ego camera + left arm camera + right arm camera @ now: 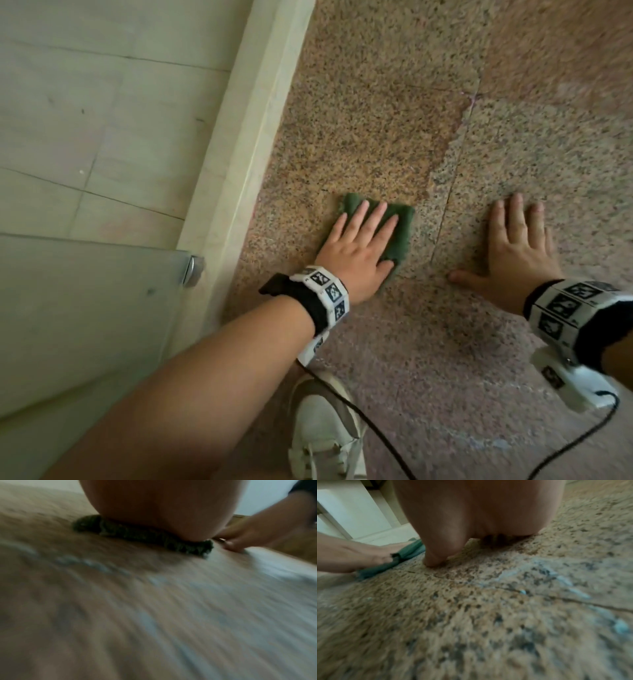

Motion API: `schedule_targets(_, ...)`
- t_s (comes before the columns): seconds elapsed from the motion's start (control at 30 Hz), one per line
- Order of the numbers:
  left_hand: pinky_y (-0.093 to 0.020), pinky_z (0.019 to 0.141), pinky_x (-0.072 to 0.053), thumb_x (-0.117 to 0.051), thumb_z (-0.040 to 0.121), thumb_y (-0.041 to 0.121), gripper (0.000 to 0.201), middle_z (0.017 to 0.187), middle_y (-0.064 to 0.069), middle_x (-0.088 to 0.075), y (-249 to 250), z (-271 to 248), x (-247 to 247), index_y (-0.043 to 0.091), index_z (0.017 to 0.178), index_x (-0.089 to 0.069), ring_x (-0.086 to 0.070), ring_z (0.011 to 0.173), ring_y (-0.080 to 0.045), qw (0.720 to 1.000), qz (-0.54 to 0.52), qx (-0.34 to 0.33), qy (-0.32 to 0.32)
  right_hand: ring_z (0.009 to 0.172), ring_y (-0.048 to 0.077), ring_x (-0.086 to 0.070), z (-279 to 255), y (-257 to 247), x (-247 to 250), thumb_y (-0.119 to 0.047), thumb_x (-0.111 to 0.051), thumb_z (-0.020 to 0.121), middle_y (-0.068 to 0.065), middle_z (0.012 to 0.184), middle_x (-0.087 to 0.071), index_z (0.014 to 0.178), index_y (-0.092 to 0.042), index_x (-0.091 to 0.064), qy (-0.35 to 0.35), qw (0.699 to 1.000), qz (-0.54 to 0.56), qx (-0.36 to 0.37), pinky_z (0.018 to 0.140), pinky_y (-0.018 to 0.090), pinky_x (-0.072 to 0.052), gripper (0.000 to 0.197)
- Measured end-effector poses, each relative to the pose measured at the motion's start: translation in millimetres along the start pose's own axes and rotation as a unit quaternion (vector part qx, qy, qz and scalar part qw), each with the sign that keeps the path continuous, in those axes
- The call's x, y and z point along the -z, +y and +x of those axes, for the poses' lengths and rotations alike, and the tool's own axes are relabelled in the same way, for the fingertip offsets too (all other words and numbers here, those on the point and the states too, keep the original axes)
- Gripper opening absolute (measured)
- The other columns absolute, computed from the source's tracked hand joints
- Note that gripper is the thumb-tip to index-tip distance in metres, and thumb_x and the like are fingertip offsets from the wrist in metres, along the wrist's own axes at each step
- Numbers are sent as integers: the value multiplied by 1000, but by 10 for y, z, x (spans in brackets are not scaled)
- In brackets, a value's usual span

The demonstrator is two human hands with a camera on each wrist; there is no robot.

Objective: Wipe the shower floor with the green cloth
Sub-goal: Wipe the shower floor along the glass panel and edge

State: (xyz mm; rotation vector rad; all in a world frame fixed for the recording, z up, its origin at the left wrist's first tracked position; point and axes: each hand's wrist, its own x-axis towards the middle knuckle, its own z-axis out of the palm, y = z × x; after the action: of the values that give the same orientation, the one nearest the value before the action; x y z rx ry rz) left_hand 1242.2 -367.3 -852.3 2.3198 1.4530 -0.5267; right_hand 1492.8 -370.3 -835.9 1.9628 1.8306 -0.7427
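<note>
The green cloth lies on the speckled shower floor, near the pale curb on its left, with bare floor beyond. The left hand presses it flat, fingers straight. The right hand rests splayed on the floor beside it.

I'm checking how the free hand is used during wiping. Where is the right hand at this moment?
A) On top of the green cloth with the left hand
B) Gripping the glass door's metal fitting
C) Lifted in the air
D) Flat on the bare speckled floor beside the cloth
D: the right hand lies spread flat on the speckled floor, apart from the green cloth, which only the left hand presses.
</note>
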Motion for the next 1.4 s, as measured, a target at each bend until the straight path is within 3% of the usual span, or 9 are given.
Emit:
schedule_targets(0.27, -45, 121, 7, -25, 100, 53, 77, 160, -3, 28, -1095, 52, 230, 19, 154, 18, 23, 148, -24, 978, -43, 199, -36, 145, 30, 27, -17, -20, 39, -81, -58, 68, 6, 156, 34, 150, -17, 25, -13, 1000, 3, -3, 121, 47, 2, 134)
schedule_targets(0.47, -46, 119, 10, -25, 99, 53, 82, 158, -13, 29, -942, -497, -139, 11, 152, 21, 24, 147, -32, 973, -48, 221, -52, 146, 31, 25, -26, -19, 60, -82, -58, 67, 6, 157, 32, 151, -16, 24, -13, 1000, 9, 1, 121, 48, 1, 134)
schedule_targets(0.53, -53, 120, 1, -22, 93, 56, 85, 161, -17, 19, -819, -988, -455, 7, 154, 12, 14, 148, -36, 974, -42, 213, -61, 146, 31, 25, -27, -19, 61, -82, -58, 67, 6, 157, 32, 151, -17, 24, -14, 1000, 8, 1, 121, 48, 0, 135)
schedule_targets(0.63, -57, 108, -20, -24, 93, 55, 80, 159, -22, -11, -710, -1705, -901, 1, 151, -17, -10, 145, -40, 972, -46, 217, -80, 145, 31, 25, -22, -18, 54, -83, -58, 66, 6, 157, 32, 150, -17, 24, -15, 1000, 11, 0, 120, 48, 0, 135)
schedule_targets(0.73, -57, 106, -19, -26, 93, 55, 77, 157, -25, -16, -684, -1900, -1005, 0, 147, -23, -13, 145, -43, 967, -37, 228, -104, 145, 31, 26, -20, -10, 38, -83, -58, 66, 6, 157, 32, 150, -17, 25, -12, 1000, 15, 2, 120, 48, 2, 135)
schedule_targets(0.83, -58, 108, -17, -34, 88, 53, 81, 158, -26, -18, -678, -1824, -952, 1, 148, -22, -20, 143, -46, 977, -19, 198, -79, 145, 31, 26, -16, -8, 15, -81, -58, 67, 6, 157, 32, 150, -17, 25, -8, 1000, 13, 2, 119, 47, 3, 134)
schedule_targets(1.0, -58, 115, -12, -30, 90, 53, 83, 161, -24, -8, -768, -1394, -721, 5, 153, -8, -9, 147, -44, 982, -25, 182, -39, 145, 32, 27, -5, -17, 5, -81, -58, 67, 8, 156, 34, 149, -15, 26, -17, 1000, 13, -1, 120, 49, 3, 135)
schedule_targets(1.17, -49, 119, 9, -23, 99, 52, 81, 157, -15, 32, -985, -627, -210, 11, 152, 22, 27, 145, -32, 981, -35, 189, -33, 144, 33, 29, -2, -33, 17, -83, -55, 66, 8, 155, 36, 147, -16, 30, -33, 999, 12, 1, 120, 50, 4, 135)
schedule_targets(1.4, -48, 120, 2, -26, 100, 51, 78, 160, -12, 25, -1202, 457, 409, 14, 154, 15, 20, 148, -28, 976, -52, 209, 7, 143, 33, 30, -7, -26, 33, -86, -52, 64, 9, 153, 39, 145, -16, 34, -45, 999, 7, -1, 119, 50, 6, 137)
